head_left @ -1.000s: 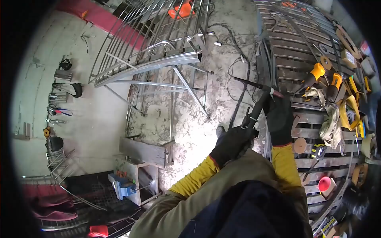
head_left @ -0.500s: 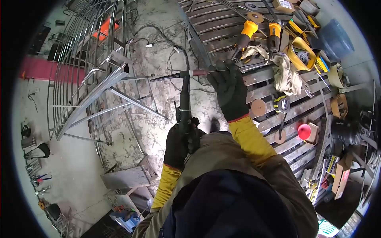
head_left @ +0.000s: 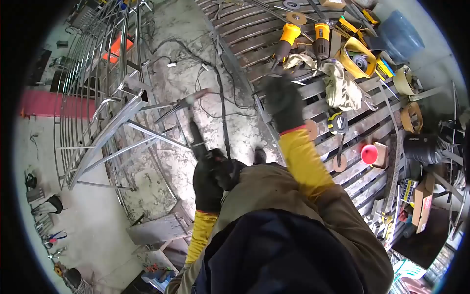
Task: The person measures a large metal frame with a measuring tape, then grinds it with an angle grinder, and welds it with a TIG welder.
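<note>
My left hand (head_left: 215, 179), in a black glove with a yellow cuff, is closed round the handle of a TIG welding torch (head_left: 197, 137). The torch's head points up and away from me, with a long back cap to the left and a reddish nozzle to the right; it is slightly blurred. My right hand (head_left: 284, 104), gloved the same way, is over the near edge of the slatted metal bench (head_left: 325, 142). Motion smears its fingers, so I cannot make out whether they hold anything. A gap separates it from the torch.
Two yellow angle grinders (head_left: 289, 35), a pale cloth (head_left: 341, 87), a tape measure (head_left: 337, 123), a red cup (head_left: 369, 154) and a cut yellow container (head_left: 356, 58) lie on the bench. A welded metal frame (head_left: 110, 125) stands at left. Cables (head_left: 221, 93) run across the floor.
The torch has swung left and its head has tilted, away from my right hand. My right hand was at the nozzle end with fingers extended; now it is apart and blurred.
</note>
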The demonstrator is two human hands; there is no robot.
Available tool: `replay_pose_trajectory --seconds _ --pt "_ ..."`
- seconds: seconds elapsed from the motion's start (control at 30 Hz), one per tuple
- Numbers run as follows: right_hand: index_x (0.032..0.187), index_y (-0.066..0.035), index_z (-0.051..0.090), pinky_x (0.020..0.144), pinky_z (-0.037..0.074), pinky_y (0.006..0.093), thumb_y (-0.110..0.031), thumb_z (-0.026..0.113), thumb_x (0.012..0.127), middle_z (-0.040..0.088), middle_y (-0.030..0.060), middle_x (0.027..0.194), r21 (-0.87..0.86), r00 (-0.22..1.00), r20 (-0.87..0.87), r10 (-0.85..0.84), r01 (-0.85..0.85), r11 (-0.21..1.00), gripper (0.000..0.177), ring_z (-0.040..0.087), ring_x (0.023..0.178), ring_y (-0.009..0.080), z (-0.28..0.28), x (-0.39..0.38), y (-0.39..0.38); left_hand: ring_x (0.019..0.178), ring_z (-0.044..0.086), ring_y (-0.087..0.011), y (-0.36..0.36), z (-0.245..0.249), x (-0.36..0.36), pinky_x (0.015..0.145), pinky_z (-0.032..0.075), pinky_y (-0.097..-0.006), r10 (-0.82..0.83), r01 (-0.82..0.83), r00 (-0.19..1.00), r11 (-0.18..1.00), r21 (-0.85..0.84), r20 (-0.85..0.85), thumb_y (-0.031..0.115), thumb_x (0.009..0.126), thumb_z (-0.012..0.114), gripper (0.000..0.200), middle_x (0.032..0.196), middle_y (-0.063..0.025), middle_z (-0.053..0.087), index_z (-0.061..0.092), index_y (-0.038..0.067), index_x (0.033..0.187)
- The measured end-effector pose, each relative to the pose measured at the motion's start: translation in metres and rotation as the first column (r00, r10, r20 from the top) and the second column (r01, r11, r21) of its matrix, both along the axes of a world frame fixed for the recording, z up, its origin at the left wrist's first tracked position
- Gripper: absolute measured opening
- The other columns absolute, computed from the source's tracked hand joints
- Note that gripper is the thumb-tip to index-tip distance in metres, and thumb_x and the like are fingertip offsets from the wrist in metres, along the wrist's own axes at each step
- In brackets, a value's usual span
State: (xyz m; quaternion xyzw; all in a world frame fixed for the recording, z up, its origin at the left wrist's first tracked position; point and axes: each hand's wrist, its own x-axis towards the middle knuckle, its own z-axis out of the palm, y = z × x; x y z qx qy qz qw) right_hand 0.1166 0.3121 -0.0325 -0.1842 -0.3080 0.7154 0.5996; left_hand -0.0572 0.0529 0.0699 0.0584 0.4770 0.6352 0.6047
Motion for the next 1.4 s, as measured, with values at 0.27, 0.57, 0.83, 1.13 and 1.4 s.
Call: replay_pose_trajectory --seconds 0.27,0.57,0.83,1.13,1.4 --pt "0.128 -0.013 0.062 0.105 0.055 0.0515 -0.019 0.053 0.106 0.071 0.0052 0.123 -0.295 0.950 -0.297 -0.099 0.008 0.956 0.025 0.069 0.112 0.0302 0.090 0.036 0.004 0.044 0.042 -0.0104 -0.009 -0.007 -0.014 0.041 0.036 -0.0292 0.115 -0.116 0.993 0.993 0.021 0.021 0.033 0.106 0.055 0.026 0.060 0.0045 0.042 0.058 0.007 0.108" --pt "0.095 -0.006 0.074 0.079 0.058 0.0458 -0.007 0.072 0.092 0.072 0.0059 0.086 0.248 0.839 0.505 -0.201 0.082 0.965 0.004 0.071 0.078 0.0287 0.115 0.027 -0.011 0.066 0.061 -0.0071 -0.008 0.003 -0.006 0.055 0.043 -0.0239 -0.238 0.236 0.878 0.970 -0.056 -0.416 0.041 0.110 0.051 0.046 0.081 0.0000 0.069 0.071 -0.001 0.112" --pt "0.088 -0.013 0.072 0.081 0.051 0.0433 -0.013 0.079 0.073 0.064 0.0061 0.077 0.803 0.309 0.466 -0.829 -0.541 0.249 0.017 0.062 0.082 0.0300 0.162 0.045 0.009 0.074 0.067 -0.0125 -0.010 0.001 0.001 0.063 0.052 -0.0290 -0.222 0.310 0.469 0.948 -0.076 -0.855 0.018 0.107 0.055 0.024 0.093 -0.0066 0.071 0.070 0.001 0.116" --pt "0.098 -0.012 0.073 0.095 0.051 0.0465 -0.013 0.078 0.075 0.066 0.0077 0.092 0.689 0.253 0.505 -0.825 -0.694 0.209 0.024 0.064 0.098 0.0323 0.167 0.039 0.009 0.072 0.067 -0.0286 -0.007 -0.003 0.008 0.063 0.051 -0.0386 -0.048 0.146 0.564 0.988 0.042 -0.824 0.025 0.106 0.050 0.030 0.082 -0.0086 0.068 0.069 0.005 0.117" --pt "0.090 -0.014 0.073 0.089 0.050 0.0422 -0.011 0.068 0.076 0.062 0.0041 0.078 0.726 0.296 0.391 -0.871 -0.681 0.095 0.015 0.062 0.086 0.0255 0.171 0.031 0.012 0.068 0.062 -0.0105 -0.002 0.006 -0.003 0.060 0.047 -0.0252 -0.236 0.267 0.840 0.964 -0.007 -0.488 0.027 0.106 0.057 0.037 0.088 -0.0055 0.070 0.066 -0.005 0.123"
